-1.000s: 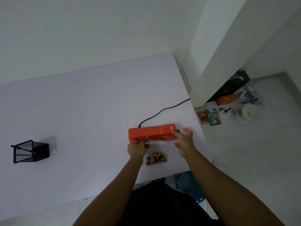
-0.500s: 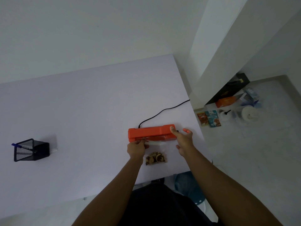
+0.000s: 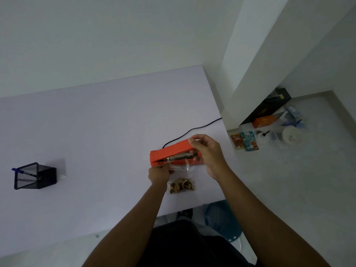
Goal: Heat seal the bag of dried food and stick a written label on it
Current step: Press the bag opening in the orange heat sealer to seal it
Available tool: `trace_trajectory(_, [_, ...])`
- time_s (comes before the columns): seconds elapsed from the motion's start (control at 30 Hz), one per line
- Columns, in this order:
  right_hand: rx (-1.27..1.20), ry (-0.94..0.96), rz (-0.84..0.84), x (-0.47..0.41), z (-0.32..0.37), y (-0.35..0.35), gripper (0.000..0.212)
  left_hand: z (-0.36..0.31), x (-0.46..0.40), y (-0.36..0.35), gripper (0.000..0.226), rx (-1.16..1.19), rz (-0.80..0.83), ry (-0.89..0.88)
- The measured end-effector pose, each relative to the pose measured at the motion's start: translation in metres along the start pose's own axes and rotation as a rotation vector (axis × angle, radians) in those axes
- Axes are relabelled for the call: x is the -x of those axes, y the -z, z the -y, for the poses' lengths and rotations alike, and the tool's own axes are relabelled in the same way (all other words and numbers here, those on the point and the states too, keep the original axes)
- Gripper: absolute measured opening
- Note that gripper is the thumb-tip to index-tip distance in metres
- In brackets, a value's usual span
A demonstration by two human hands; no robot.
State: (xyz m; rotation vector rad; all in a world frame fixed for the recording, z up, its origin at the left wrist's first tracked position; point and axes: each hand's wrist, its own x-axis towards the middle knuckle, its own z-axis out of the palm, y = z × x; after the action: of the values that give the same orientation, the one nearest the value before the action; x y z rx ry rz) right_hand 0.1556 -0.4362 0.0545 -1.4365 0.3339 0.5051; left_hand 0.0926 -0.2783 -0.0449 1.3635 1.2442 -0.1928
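An orange heat sealer (image 3: 169,153) lies on the white table (image 3: 96,132) with its lid raised at the right end. My right hand (image 3: 208,153) grips that raised end of the lid. A clear bag (image 3: 181,170) with brown dried food (image 3: 182,185) at its bottom lies just in front of the sealer, and its open top reaches into the jaw. My left hand (image 3: 159,173) pinches the bag's top left edge at the sealer's front.
The sealer's black cord (image 3: 192,130) runs back and right off the table edge. A black mesh pen holder (image 3: 34,176) with a blue pen stands at the far left. Packets, a roll and boxes (image 3: 269,130) lie on the floor to the right.
My right hand has moved from resting at the sealer's right end to gripping and lifting the lid, so the jaw now stands open. My left hand stays on the bag's edge.
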Motion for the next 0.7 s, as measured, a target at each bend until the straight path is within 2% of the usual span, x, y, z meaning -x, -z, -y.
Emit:
trace_trajectory(0.13, [0.091, 0.079, 0.136, 0.016, 0.025, -0.033, 0.017, -0.002, 0.003, 0.000, 0.015, 0.004, -0.011, 0.006])
trace_trajectory(0.27, [0.256, 0.112, 0.490, 0.019, 0.044, -0.054, 0.030, -0.006, 0.005, 0.001, 0.014, 0.015, -0.020, 0.004])
trace_trajectory(0.33, [0.269, 0.122, 0.542, 0.015, 0.049, -0.053, 0.029, -0.007, 0.007, 0.002, 0.009, 0.017, -0.012, -0.001])
trace_trajectory(0.37, [0.251, 0.135, 0.490, 0.011, 0.047, -0.049, 0.027, -0.007, 0.008, 0.002, 0.009, 0.013, -0.014, -0.003])
trace_trajectory(0.43, [0.280, 0.189, 0.259, -0.003, 0.034, -0.033, 0.022, -0.008, 0.008, 0.002, 0.009, 0.005, -0.009, -0.008])
trace_trajectory(0.5, [0.478, 0.239, -0.001, -0.023, 0.006, -0.010, 0.021, -0.008, 0.008, 0.003, 0.009, -0.005, -0.001, -0.012])
trace_trajectory(0.53, [0.605, 0.219, -0.073, -0.031, -0.009, 0.002, 0.024, -0.008, 0.007, 0.004, 0.010, -0.010, 0.006, -0.019])
trace_trajectory(0.6, [0.799, 0.148, -0.102, -0.040, -0.039, 0.021, 0.034, -0.008, 0.005, 0.004, 0.011, -0.026, 0.018, -0.026])
trace_trajectory(0.7, [0.909, 0.149, -0.067, -0.044, -0.070, 0.035, 0.050, -0.009, 0.006, 0.004, 0.009, -0.051, 0.007, -0.038])
